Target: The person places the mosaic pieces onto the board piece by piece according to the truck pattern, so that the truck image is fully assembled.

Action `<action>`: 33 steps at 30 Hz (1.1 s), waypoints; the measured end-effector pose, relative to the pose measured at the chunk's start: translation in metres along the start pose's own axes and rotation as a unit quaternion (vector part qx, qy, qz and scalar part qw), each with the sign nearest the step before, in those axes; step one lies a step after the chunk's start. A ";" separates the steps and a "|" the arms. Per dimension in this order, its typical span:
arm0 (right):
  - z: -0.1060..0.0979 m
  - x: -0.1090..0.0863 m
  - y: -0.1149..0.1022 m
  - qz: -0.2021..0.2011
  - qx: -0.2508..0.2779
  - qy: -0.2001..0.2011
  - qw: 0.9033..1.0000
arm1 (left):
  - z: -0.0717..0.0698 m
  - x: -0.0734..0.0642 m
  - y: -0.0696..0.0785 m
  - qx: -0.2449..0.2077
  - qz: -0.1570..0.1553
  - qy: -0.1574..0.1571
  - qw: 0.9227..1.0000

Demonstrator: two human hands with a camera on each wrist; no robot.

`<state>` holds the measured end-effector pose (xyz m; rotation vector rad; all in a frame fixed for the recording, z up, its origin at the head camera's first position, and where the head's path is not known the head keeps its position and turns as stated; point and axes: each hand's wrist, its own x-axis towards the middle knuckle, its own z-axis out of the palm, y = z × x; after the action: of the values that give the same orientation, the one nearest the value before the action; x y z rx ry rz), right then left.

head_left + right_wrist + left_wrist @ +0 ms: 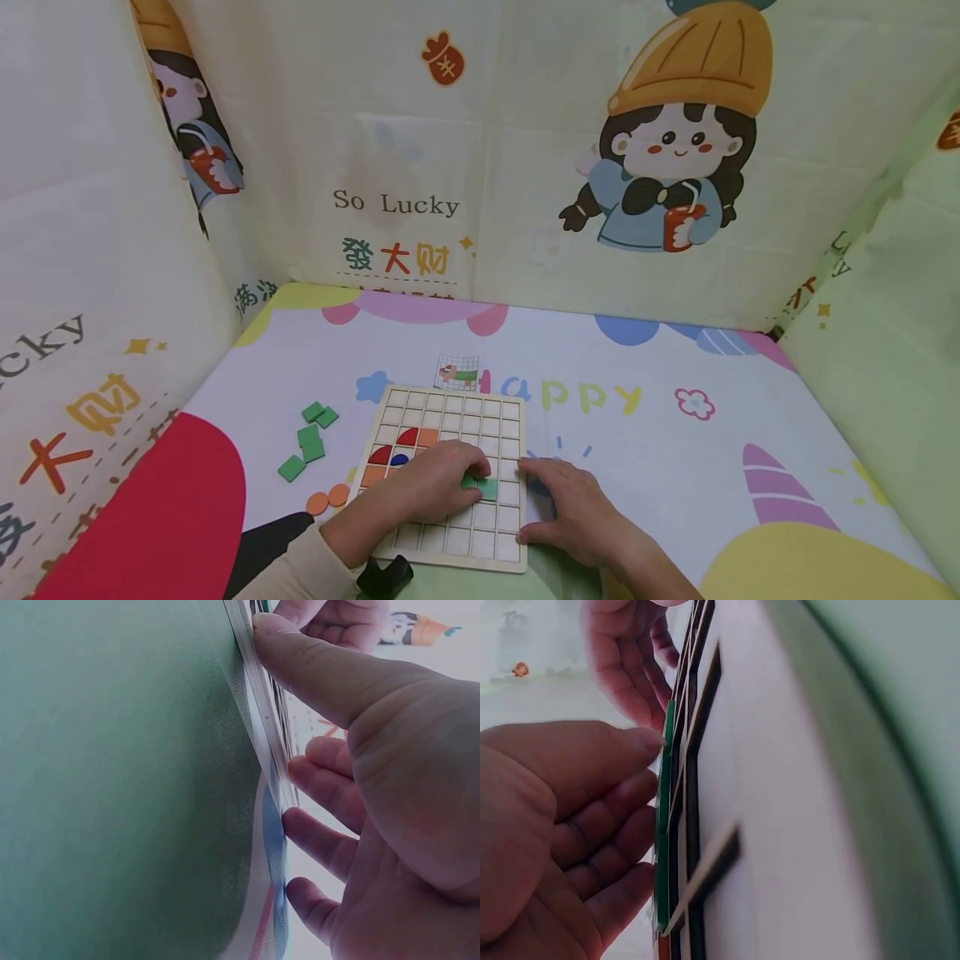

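A wooden grid board (450, 546) lies on the table, with red, orange, blue and green pieces in its cells. My left hand (431, 483) reaches over the grid, its curled fingertips pinching a green square tile (468, 482) low over the cells. Just right of it, another green tile (487, 489) sits in a cell. In the left wrist view, the thumb (641, 742) meets the edge of the green pieces. My right hand (573, 512) rests against the board's right edge, thumb and fingers spread along it. The left hand and forearm hide several cells.
Loose green square tiles (310, 437) lie left of the board, with orange discs (317, 503) nearer its lower left. A small picture card (457, 372) lies beyond the top edge. Printed cloth walls (525, 275) surround the table on the far side and both sides.
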<state>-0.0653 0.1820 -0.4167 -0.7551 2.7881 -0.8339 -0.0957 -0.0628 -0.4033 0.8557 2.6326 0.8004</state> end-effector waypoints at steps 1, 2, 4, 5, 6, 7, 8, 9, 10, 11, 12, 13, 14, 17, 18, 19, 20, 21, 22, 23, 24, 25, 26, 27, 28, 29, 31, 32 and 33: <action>0.000 0.000 0.000 -0.001 -0.002 0.001 1.000 | 0.000 -0.001 0.000 -0.003 -0.004 0.000 1.000; 0.000 0.000 0.000 -0.001 -0.003 0.001 1.000 | -0.001 -0.002 0.000 -0.008 -0.008 0.001 1.000; 0.001 0.000 0.000 -0.003 -0.006 0.002 1.000 | -0.003 -0.004 0.001 -0.018 -0.013 0.004 1.000; 0.001 0.000 0.000 -0.003 -0.007 0.002 1.000 | -0.005 -0.005 0.001 -0.020 -0.014 0.006 1.000; 0.000 0.000 0.000 -0.004 -0.008 0.003 1.000 | -0.007 -0.006 0.000 -0.020 -0.010 0.011 1.000; 0.000 0.000 0.000 -0.005 -0.009 0.003 1.000 | -0.010 -0.008 0.000 -0.017 -0.006 0.015 1.000; 0.000 0.000 0.000 -0.005 -0.011 0.003 1.000 | -0.012 -0.009 0.000 -0.015 -0.001 0.020 1.000; 0.000 0.000 0.000 -0.006 -0.011 0.004 1.000 | -0.014 -0.011 -0.001 -0.010 0.003 0.025 1.000; 0.000 -0.001 0.000 -0.006 -0.012 0.004 1.000 | -0.017 -0.012 -0.002 -0.007 0.008 0.029 1.000; 0.000 -0.001 -0.001 -0.008 -0.012 0.005 1.000 | -0.019 -0.014 -0.004 -0.005 0.012 0.035 0.999; 0.000 -0.001 -0.001 -0.008 -0.012 0.006 1.000 | -0.021 -0.016 -0.006 -0.002 0.017 0.039 0.999; 0.000 -0.001 -0.001 -0.007 -0.011 0.006 1.000 | -0.023 -0.019 -0.008 0.000 0.017 0.043 0.999; 0.000 -0.001 -0.001 -0.007 -0.011 0.006 1.000 | -0.025 -0.021 -0.010 -0.001 0.016 0.048 0.999; 0.000 -0.001 0.000 -0.008 -0.012 0.006 1.000 | -0.030 -0.030 -0.018 -0.009 0.011 0.067 0.998; 0.001 -0.001 0.000 -0.007 -0.012 0.005 1.000 | -0.031 -0.033 -0.021 -0.010 0.007 0.075 0.997; 0.001 -0.001 0.000 -0.009 -0.013 0.006 1.000 | -0.033 -0.036 -0.025 -0.017 0.005 0.084 0.996; 0.001 -0.002 0.001 -0.011 -0.015 0.007 1.000 | -0.035 -0.039 -0.028 -0.024 0.003 0.092 0.996; 0.001 -0.002 0.001 -0.011 -0.015 0.008 1.000 | -0.036 -0.043 -0.031 -0.029 0.002 0.100 0.995; 0.001 -0.002 0.001 -0.011 -0.015 0.008 1.000 | -0.038 -0.046 -0.034 -0.029 -0.004 0.108 0.994; 0.000 -0.002 0.000 -0.011 -0.015 0.008 1.000 | -0.040 -0.049 -0.036 -0.031 -0.009 0.116 0.993; 0.000 -0.002 0.000 -0.010 -0.014 0.009 1.000 | -0.042 -0.052 -0.039 -0.034 -0.011 0.123 0.992; 0.000 -0.002 0.000 -0.009 -0.013 0.009 1.000 | -0.045 -0.055 -0.041 -0.036 -0.019 0.129 0.991; 0.000 -0.003 0.000 -0.007 -0.011 0.007 1.000 | -0.047 -0.058 -0.043 -0.032 -0.028 0.134 0.990; 0.000 -0.002 0.000 -0.008 -0.011 0.008 1.000 | -0.049 -0.061 -0.044 -0.029 -0.039 0.139 0.989; 0.000 -0.002 0.000 -0.008 -0.011 0.009 1.000 | -0.051 -0.064 -0.046 -0.028 -0.046 0.143 0.988; 0.000 -0.002 0.000 -0.008 -0.012 0.009 1.000 | -0.053 -0.066 -0.048 -0.027 -0.051 0.147 0.987; 0.001 -0.002 0.001 -0.012 -0.013 0.011 1.000 | -0.057 -0.071 -0.051 -0.027 -0.074 0.149 0.986; 0.001 -0.002 0.001 -0.013 -0.014 0.011 1.000 | -0.058 -0.074 -0.053 -0.028 -0.085 0.150 0.985; 0.001 -0.002 0.001 -0.014 -0.015 0.012 1.000 | -0.059 -0.077 -0.055 -0.031 -0.097 0.150 0.983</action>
<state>-0.0636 0.1831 -0.4182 -0.7946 2.8225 -0.8129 -0.0840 -0.1714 -0.3812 0.4826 2.8727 1.0219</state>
